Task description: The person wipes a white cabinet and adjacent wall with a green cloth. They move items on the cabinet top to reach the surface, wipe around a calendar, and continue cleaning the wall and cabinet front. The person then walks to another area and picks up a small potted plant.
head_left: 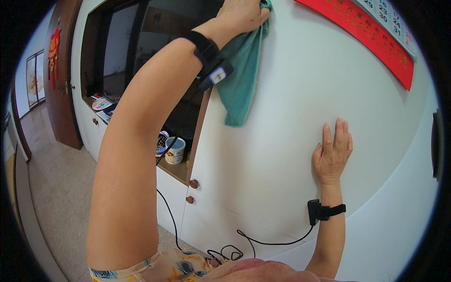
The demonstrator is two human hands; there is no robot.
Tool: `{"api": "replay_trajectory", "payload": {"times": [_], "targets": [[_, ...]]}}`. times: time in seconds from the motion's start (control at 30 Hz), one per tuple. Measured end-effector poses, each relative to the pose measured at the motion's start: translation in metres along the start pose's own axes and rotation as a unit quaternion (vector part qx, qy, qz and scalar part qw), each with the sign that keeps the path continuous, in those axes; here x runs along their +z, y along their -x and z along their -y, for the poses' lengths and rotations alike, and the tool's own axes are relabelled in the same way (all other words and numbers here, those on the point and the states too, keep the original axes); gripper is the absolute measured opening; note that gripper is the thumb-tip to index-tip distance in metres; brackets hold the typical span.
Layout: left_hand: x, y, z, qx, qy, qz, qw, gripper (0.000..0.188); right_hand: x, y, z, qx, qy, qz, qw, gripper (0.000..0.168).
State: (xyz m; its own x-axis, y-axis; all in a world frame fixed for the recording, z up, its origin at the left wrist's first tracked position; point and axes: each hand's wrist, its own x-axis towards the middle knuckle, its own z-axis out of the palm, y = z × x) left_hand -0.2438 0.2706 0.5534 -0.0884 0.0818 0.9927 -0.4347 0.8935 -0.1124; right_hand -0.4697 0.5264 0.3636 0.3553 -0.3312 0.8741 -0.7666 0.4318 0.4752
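At the top of the view, my left hand grips a green cloth against the upper part of a white cabinet door. Most of the cloth hangs down from my fingers along the door's left edge. My right hand lies flat on the same door, lower and to the right, with nothing in it. Its thumb stands apart from the fingers. Each wrist carries a black strap with a small device, the left one near the cloth.
Left of the door is a dark recess with a tub on its shelf. Wooden knobs stick out below. A red hanging calendar is at upper right. Black cables loop near my body. A brown door stands at far left.
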Motion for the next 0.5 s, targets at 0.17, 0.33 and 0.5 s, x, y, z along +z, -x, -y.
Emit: {"api": "replay_trajectory", "payload": {"times": [0.17, 0.33, 0.5], "targets": [[0.011, -0.026, 0.012, -0.033, 0.039, 0.005, 0.999, 0.041, -0.003, 0.002, -0.002, 0.003, 0.015, 0.020, 1.000, 0.060], [0.008, -0.051, 0.023, -0.023, 0.035, -0.029, 0.999, 0.042, 0.001, 0.000, 0.000, 0.006, 0.001, 0.008, 1.000, 0.061], [0.009, -0.062, 0.028, -0.022, 0.063, -0.035, 0.997, 0.042, 0.000, -0.001, 0.003, 0.011, 0.007, 0.015, 1.000, 0.062]]}}
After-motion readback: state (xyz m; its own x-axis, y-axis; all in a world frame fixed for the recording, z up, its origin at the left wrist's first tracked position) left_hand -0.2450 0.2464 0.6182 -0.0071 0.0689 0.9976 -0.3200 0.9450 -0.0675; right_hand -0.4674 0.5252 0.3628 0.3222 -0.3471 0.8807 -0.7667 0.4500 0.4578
